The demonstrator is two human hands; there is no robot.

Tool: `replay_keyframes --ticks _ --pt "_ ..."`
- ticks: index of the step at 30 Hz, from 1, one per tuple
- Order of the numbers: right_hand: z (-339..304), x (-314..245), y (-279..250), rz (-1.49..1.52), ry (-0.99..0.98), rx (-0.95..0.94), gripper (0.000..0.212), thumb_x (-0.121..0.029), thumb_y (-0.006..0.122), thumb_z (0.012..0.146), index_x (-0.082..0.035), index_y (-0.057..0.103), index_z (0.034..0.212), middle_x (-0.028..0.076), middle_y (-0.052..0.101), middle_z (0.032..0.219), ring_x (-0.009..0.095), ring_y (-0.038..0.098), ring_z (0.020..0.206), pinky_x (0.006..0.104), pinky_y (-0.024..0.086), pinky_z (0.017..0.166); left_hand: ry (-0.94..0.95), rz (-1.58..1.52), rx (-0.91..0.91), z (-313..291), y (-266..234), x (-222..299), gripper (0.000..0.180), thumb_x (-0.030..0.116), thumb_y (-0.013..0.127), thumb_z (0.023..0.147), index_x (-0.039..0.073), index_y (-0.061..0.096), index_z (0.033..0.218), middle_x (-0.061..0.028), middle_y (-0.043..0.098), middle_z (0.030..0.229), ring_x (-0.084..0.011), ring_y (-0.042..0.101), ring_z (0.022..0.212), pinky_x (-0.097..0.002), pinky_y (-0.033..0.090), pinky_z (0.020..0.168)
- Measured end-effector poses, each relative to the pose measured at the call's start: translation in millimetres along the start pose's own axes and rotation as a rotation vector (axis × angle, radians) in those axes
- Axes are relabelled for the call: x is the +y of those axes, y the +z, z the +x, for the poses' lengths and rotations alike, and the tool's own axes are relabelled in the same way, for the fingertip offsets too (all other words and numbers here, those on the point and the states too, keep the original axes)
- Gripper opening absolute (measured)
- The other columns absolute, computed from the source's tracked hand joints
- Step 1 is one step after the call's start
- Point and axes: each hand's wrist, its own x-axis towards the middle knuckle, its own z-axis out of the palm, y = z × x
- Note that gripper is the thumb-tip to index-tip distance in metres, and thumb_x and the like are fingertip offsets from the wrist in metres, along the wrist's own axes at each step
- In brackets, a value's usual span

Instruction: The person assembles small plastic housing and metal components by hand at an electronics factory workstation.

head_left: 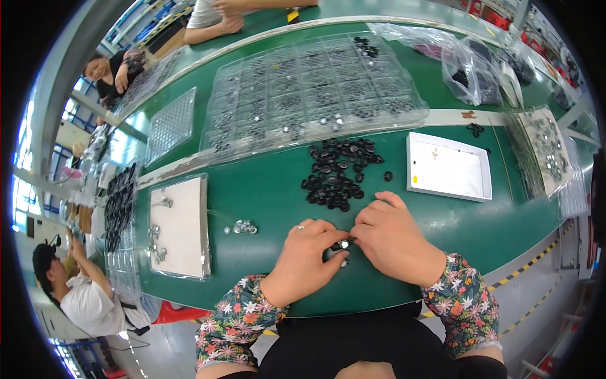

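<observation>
Your left hand pinched a small black-and-silver part over the green table. Right hand curled in at it; couldn't tell if it gripped. Risk: a slipped pinch could've sent it into the black parts pile.

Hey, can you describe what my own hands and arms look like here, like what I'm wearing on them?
Both hands are ungloved. Your left hand wears a small ring; none shows on your right hand. Your left sleeve and right sleeve match: dark, floral, with pink, orange and white blooms and green leaves. No cables are visible on either.
</observation>
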Motion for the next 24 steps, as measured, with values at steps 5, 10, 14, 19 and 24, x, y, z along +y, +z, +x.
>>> replay_keyframes --ticks 5,10,14,19,24 --pt "3 0 2 0.011 -0.005 0.003 0.005 -0.007 0.062 0.072 -0.007 0.065 0.076 0.005 0.057 0.078 0.023 0.056 0.086 0.0431 0.037 0.098 -0.086 -0.125 0.006 -6 -4 -2 0.033 0.004 0.068 0.076 0.004 0.065 0.109 -0.011 0.062 0.096 -0.0267 0.059 0.088 -0.0353 0.048 0.077" --pt "5 1 -1 0.052 -0.004 0.019 0.008 -0.011 0.069 0.072 -0.006 0.064 0.076 0.005 0.056 0.077 0.023 0.056 0.085 0.0417 0.038 0.096 -0.128 -0.19 0.019 -9 -12 1 0.036 0.001 0.064 0.078 0.003 0.061 0.113 -0.0118 0.062 0.093 -0.0279 0.06 0.085 -0.0365 0.049 0.073" --pt "9 1 4 0.107 -0.003 0.038 0.013 -0.013 0.073 0.069 -0.007 0.065 0.077 0.004 0.056 0.076 0.023 0.055 0.083 0.0408 0.038 0.093 -0.145 -0.181 -0.052 -9 -11 -1 0.038 -0.001 0.063 0.078 0.004 0.059 0.115 -0.0107 0.061 0.09 -0.0269 0.061 0.082 -0.0355 0.049 0.071" --pt "8 -1 4 0.085 -0.001 0.038 0.013 -0.014 0.073 0.069 -0.008 0.066 0.078 0.004 0.056 0.075 0.023 0.054 0.082 0.0403 0.039 0.093 -0.149 -0.247 -0.046 -13 -7 -2 0.035 -0.001 0.063 0.077 0.004 0.058 0.112 -0.0104 0.062 0.089 -0.0258 0.061 0.082 -0.0354 0.049 0.072" --pt "6 -4 4 0.083 0.019 -0.01 0.02 -0.013 0.075 0.066 -0.011 0.067 0.084 0.003 0.058 0.082 0.022 0.057 0.087 0.0434 0.038 0.096 -0.129 -0.297 -0.066 -18 -17 1 0.03 -0.001 0.064 0.076 0.003 0.059 0.105 -0.0124 0.063 0.094 -0.027 0.063 0.086 -0.0352 0.05 0.076"
